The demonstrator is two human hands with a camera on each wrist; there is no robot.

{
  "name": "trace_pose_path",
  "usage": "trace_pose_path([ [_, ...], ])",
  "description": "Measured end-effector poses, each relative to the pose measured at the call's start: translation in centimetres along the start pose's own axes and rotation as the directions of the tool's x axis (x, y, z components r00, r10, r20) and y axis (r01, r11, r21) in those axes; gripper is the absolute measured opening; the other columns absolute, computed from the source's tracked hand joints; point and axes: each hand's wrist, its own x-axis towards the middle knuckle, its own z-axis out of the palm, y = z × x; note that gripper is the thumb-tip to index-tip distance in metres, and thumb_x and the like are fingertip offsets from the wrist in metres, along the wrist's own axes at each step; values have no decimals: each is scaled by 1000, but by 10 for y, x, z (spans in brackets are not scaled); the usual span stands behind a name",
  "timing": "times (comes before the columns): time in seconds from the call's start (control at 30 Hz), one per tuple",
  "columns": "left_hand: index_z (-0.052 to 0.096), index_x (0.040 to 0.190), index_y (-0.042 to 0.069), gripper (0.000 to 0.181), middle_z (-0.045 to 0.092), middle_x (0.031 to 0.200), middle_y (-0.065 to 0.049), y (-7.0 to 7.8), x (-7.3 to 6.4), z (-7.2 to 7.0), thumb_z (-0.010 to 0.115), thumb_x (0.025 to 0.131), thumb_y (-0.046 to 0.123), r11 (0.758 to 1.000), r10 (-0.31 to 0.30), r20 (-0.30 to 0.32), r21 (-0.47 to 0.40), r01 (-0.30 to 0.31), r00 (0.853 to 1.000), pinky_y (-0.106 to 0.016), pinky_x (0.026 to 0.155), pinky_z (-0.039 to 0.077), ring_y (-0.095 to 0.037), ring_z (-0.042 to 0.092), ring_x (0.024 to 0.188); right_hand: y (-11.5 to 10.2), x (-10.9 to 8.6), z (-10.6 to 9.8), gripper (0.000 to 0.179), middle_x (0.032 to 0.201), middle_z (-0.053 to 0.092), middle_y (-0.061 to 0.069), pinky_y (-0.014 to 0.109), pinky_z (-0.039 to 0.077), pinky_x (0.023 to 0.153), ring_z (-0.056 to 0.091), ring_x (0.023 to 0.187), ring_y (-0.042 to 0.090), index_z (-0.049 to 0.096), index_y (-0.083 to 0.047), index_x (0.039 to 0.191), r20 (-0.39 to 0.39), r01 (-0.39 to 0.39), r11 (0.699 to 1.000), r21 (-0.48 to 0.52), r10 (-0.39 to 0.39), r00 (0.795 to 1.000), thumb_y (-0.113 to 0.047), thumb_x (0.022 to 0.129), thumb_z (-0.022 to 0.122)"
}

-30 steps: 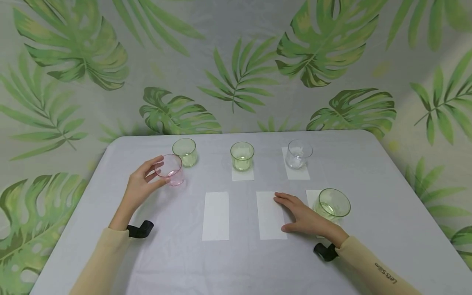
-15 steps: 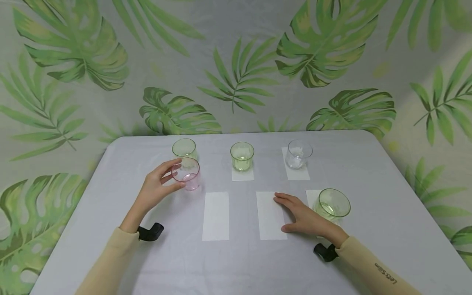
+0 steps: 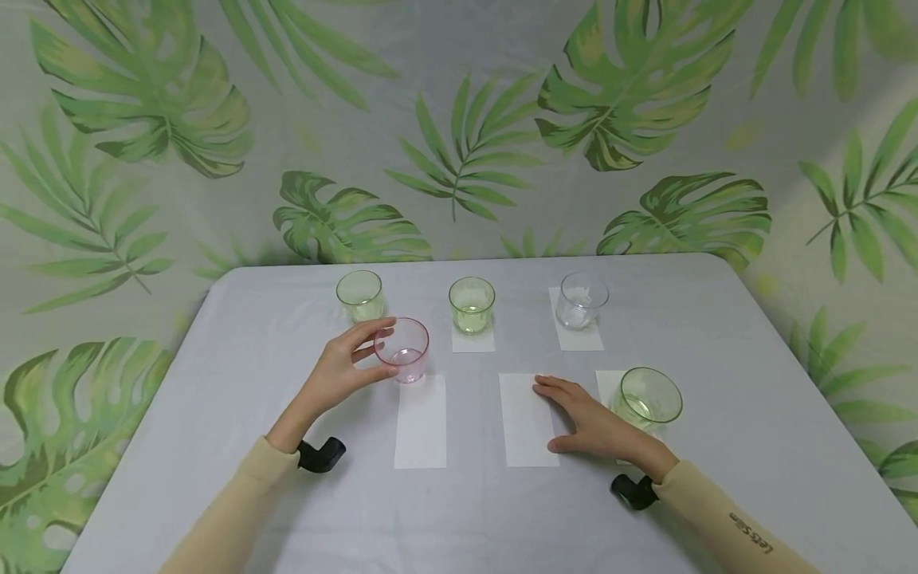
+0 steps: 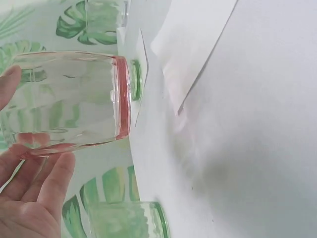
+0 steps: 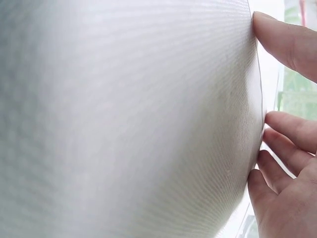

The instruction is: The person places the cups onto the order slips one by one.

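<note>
Beyond the left hand (image 3: 340, 370), green glass (image 3: 361, 297)

The head view looks forward and down from above and behind the left hand (image 3: 346, 359) and right hand (image 3: 586, 418), far enough back to take in the counter (image 3: 473, 518) and the leafy backdrop (image 3: 466, 163) beyond them. Tipped sideways, the left wrist view looks from close by its hand, sharing the pink glass (image 3: 411, 369) with the head view; the right wrist view skims the counter very near its hand, which the head view shares.

Leaf-print backdrop (image 3: 459, 151), green on pale grey, behind white-covered table (image 3: 459, 518).
</note>
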Motion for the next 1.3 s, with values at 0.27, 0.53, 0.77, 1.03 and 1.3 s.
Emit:
trace_pose_path([
  [0.27, 48, 133, -9, 66, 51, 132, -22, 11, 8, 25, 78, 75, -4, 998, 51, 79, -44, -48, 996, -43, 99, 45, -37, 48, 123, 1, -1, 0, 80, 150, 30, 17, 58, 30, 106, 25, 136, 40, 38, 4, 142, 0, -3, 1000, 2, 3, 1000, -17, 77, 80],
  [0.53, 48, 133, -10, 67, 50, 132, -27, 5, 20, 55, 79, 74, -5, 988, 138, 148, -91, -126, 979, -44, 97, 46, -39, 49, 121, 0, -1, 0, 80, 150, 30, 17, 57, 30, 106, 26, 136, 39, 39, 3, 142, -5, -2, 1000, 6, 2, 1000, -17, 77, 80],
  [0.77, 50, 135, -3, 69, 51, 134, -18, -12, 28, 81, 81, 74, 1, 978, 185, 192, -131, -162, 964, -36, 96, 48, -31, 50, 121, 1, 0, 0, 80, 150, 31, 17, 57, 30, 106, 25, 136, 39, 39, 3, 142, -5, -2, 1000, 3, 2, 1000, -18, 77, 80],
  [1.03, 50, 136, 0, 68, 50, 135, -13, -10, 32, 103, 82, 76, 8, 972, 220, 256, -135, -191, 941, -28, 95, 48, -24, 52, 121, 1, 0, 0, 80, 149, 32, 18, 58, 29, 106, 26, 135, 40, 40, 3, 141, -14, 9, 1000, 6, -9, 1000, -20, 76, 80],
  [1.3, 49, 136, -2, 68, 48, 138, -12, 0, 34, 120, 81, 76, 6, 968, 231, 302, -167, -187, 925, -33, 97, 48, -24, 51, 123, 0, 0, 0, 83, 146, 33, 24, 59, 29, 107, 28, 134, 42, 37, 7, 141, -4, -36, 999, 0, 36, 999, -21, 77, 80],
])
